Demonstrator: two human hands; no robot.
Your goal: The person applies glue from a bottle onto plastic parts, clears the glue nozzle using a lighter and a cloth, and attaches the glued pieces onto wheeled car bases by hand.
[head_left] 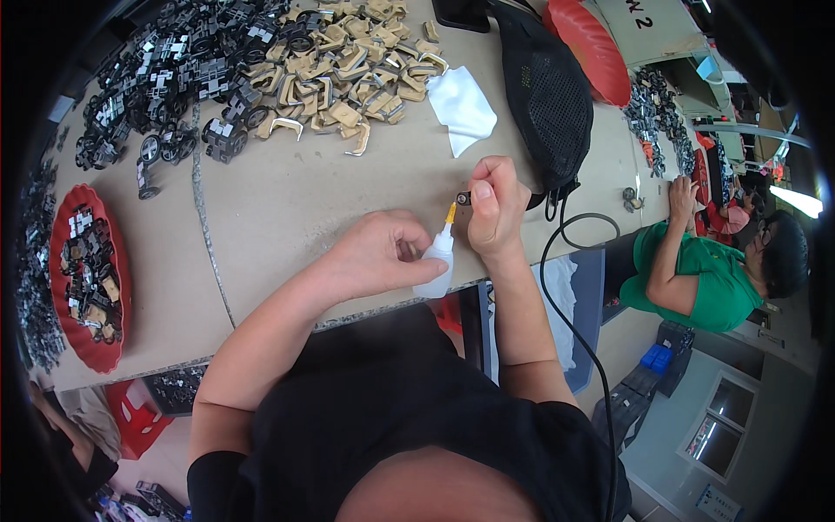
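My left hand (372,252) is closed around a small white squeeze bottle (439,263), holding it upright near the table's front edge. The bottle's yellow nozzle tip (451,212) points up at a small black part (464,199), touching it or very close. That part shows a round metallic spot and is pinched between thumb and fingers of my right hand (497,209); most of it is hidden by the fingers. Beyond my hands lies a white cloth or sheet (462,109). Farther back is a heap of tan and silver bracket-like pieces (348,74).
Black wheeled parts (187,78) are piled at the far left. A red scalloped tray (124,287) of mixed parts stands left, another red tray (600,56) far right. A black mesh bag (548,100) and black cable (557,300) lie right. A person in green (709,278) works beyond.
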